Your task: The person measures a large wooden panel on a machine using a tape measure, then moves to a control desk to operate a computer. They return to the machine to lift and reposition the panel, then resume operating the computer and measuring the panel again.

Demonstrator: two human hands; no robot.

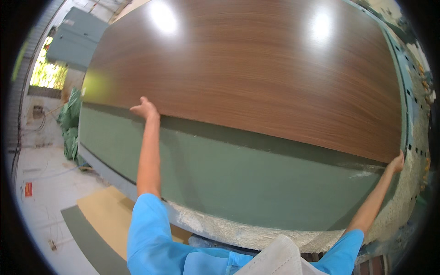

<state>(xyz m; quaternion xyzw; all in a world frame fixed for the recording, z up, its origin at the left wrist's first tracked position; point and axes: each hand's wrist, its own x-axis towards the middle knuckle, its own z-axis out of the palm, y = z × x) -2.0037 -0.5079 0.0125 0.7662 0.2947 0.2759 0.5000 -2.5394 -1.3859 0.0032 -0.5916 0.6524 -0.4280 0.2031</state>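
Observation:
A large brown wood-grain panel (256, 78) with a glossy face lies over a green-grey board (220, 160), whose near part shows below the panel's front edge. My left hand (145, 109) grips that front edge toward its left part, with the thumb pointing left. Some of its fingers are hidden. Over at the near right corner, my right hand (397, 163) is closed on the panel, its fingers partly out of sight. Both arms reach forward in short blue sleeves. A dark shadow runs along the panel's front edge on the green-grey board.
Pale sawdust (229, 224) lines the near edge of the work surface and the right side. Along the right runs a blue-grey rail (408, 101) with dark holes. Tan sheet material (107, 217) lies low at left. Beyond stand green sacking (71, 121) and a grey cabinet (79, 39).

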